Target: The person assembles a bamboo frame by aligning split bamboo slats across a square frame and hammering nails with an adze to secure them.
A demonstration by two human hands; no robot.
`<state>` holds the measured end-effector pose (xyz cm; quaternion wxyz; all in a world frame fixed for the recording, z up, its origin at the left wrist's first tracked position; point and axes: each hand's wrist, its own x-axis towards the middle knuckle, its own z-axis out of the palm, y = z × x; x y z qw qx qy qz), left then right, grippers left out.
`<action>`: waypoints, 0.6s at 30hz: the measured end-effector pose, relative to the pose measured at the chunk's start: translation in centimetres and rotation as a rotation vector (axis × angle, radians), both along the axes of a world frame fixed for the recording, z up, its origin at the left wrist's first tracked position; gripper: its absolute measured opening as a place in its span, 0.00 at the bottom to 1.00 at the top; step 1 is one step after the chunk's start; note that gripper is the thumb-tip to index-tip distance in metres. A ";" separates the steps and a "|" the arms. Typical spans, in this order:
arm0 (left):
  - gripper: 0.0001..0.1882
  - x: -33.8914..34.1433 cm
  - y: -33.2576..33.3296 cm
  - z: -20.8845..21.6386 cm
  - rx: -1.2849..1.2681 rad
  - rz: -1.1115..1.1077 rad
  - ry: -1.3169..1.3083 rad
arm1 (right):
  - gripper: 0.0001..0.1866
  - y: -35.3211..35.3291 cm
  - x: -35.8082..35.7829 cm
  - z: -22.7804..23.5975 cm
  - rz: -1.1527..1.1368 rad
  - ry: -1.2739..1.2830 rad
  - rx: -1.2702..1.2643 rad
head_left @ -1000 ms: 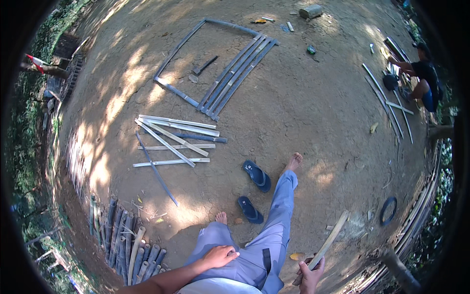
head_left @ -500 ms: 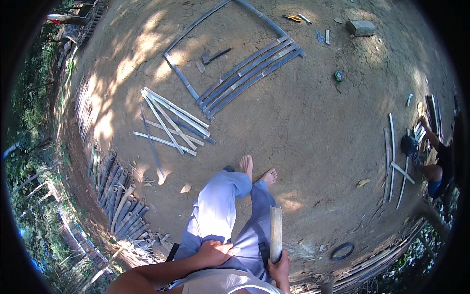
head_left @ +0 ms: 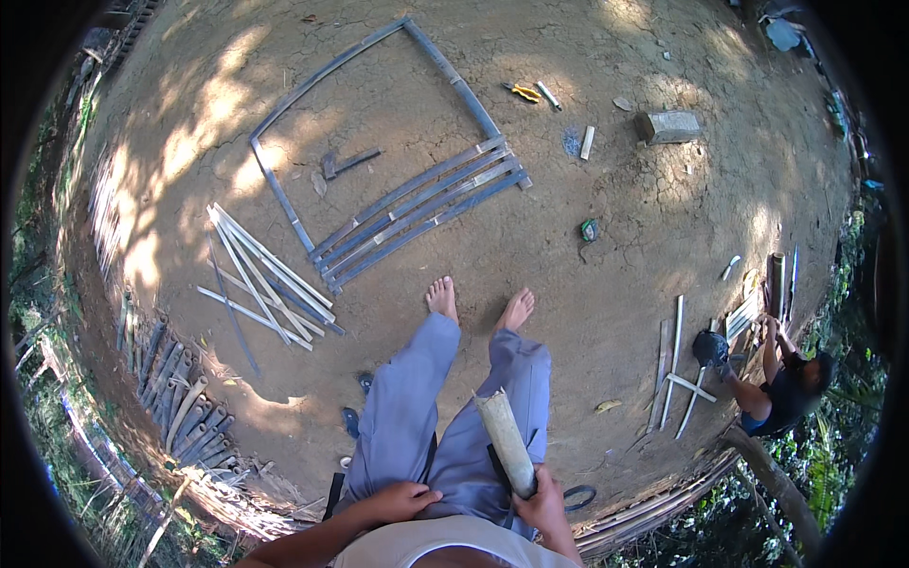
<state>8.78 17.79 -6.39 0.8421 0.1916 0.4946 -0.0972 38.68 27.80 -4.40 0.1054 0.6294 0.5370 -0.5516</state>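
Observation:
In my right hand (head_left: 543, 505) is a short thick length of bamboo (head_left: 507, 443), gripped near its lower end. It tilts up and to the left over my right thigh, and its upper end looks jagged. My left hand (head_left: 405, 501) lies on my left thigh with nothing visible in it, fingers extended over the trouser cloth. Beyond my bare feet lies a bamboo frame (head_left: 270, 180) on the dirt, with several slats (head_left: 417, 216) across its near end. A hammer (head_left: 348, 163) rests inside the frame.
Pale bamboo strips (head_left: 270, 270) lie left of the frame, and a pile of cut poles (head_left: 189, 407) lies lower left. Yellow-handled pliers (head_left: 523, 92) and a wood block (head_left: 668, 127) are far off. At right a co-worker (head_left: 791, 388) crouches beside more strips (head_left: 673, 350).
My view has shifted, so the frame and strips sit further left and the co-worker shows more fully. The bamboo in my right hand now leans left instead of standing nearly upright. My feet are further apart.

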 end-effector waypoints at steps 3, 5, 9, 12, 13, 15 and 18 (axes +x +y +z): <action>0.28 2.0 5.3 -1.3 0.026 0.032 0.021 | 0.26 8.9 0.5 0.3 0.007 -0.038 -0.149; 0.29 4.0 8.6 -3.6 0.068 0.020 0.000 | 0.26 15.6 1.2 -2.0 -0.017 -0.015 -0.090; 0.27 5.3 23.1 -14.0 -0.063 -0.077 -0.109 | 0.29 33.5 3.2 -15.1 0.013 -0.023 0.136; 0.22 3.1 33.7 -30.2 0.395 -0.137 0.181 | 0.31 45.8 2.1 -32.0 0.169 -0.202 0.441; 0.21 1.7 38.6 -36.2 0.504 -0.075 0.313 | 0.31 49.2 2.3 -37.8 0.202 -0.147 0.552; 0.20 -1.3 46.7 -47.9 0.696 0.185 0.523 | 0.31 54.7 1.1 -47.5 0.301 -0.211 0.557; 0.21 -7.0 54.5 -62.4 0.917 0.260 0.787 | 0.33 59.9 -3.6 -58.6 0.450 -0.176 0.533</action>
